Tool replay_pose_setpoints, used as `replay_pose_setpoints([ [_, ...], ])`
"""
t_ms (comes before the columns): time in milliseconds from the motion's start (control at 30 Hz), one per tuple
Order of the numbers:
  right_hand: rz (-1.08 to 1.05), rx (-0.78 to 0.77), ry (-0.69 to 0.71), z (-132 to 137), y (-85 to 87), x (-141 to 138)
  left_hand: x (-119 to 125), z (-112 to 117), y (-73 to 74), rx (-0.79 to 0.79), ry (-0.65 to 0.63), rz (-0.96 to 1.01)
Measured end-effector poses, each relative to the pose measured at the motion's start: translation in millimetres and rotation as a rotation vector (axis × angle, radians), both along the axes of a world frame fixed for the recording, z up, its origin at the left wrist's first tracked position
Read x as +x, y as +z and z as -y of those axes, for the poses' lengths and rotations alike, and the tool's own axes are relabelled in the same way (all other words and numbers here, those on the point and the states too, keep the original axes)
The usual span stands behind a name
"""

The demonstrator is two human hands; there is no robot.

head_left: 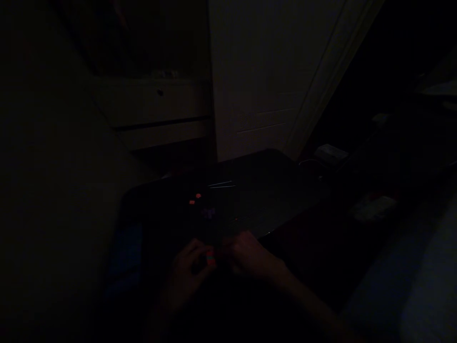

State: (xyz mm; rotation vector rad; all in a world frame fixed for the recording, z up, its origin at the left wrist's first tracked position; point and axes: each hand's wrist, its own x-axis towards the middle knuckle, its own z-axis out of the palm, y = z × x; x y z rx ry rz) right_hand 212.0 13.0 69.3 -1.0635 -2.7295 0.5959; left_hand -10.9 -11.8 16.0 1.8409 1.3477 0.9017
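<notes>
Left hand [183, 271]: holding orange-red block [210, 258] | drawer [157, 105]: apparently closed, contents hidden

A dark table [271, 181] bears rods [222, 186], orange pieces [192, 202].

Darkness hides what, if anything, the right hand [246, 252] grips, and the left hand [187, 264] partly covers a small orange block [211, 258]. On the worktop [271, 183], the purple pieces [208, 213] are too dim to count and an orange speck [236, 219] is too tiny to identify. The right forearm [305, 294] is cut off by the bottom edge.
</notes>
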Motion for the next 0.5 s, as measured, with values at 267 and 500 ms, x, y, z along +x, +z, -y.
replay_pose_setpoints([
  [267, -0.102, -0.019, 0.052, -3, -7.7, 6, -1, -1, 0.5, 0.012, -0.031, 0.000],
  [500, -0.053, 0.022, -0.049, -3, -12.3, 3, 2, 1, 4.8, 0.013, -0.006, -0.030],
])
